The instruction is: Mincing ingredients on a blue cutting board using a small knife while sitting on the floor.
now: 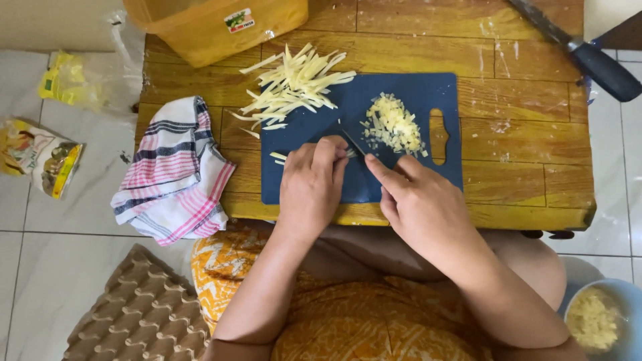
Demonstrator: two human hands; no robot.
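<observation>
Working from the near edge outward, your left hand (311, 184) lies palm-down on the dark blue cutting board (414, 90), its fingers drawn together and pressed onto a small bundle of pale strips (278, 156), mostly hidden beneath them. Your right hand (418, 200) has its fingers clamped around the handle of a small knife (351, 142), forefinger laid along the spine, blade tip just beside the left fingertips. Judged from this, curl those left fingertips back so the knuckles guide the blade, and keep the cuts short and even. Just beyond the blade, a heap of finely diced pieces (393, 125) sits near the board's handle slot. Further off, uncut strips (294, 83) spill over the board's far-left corner onto the wooden desk (521, 154). A striped cloth (174, 174) hangs off the desk's left edge; keep it away from the board. At the far side stand a yellow tub (214, 27) and a large dark-handled knife (588, 57), well apart from your hands.
</observation>
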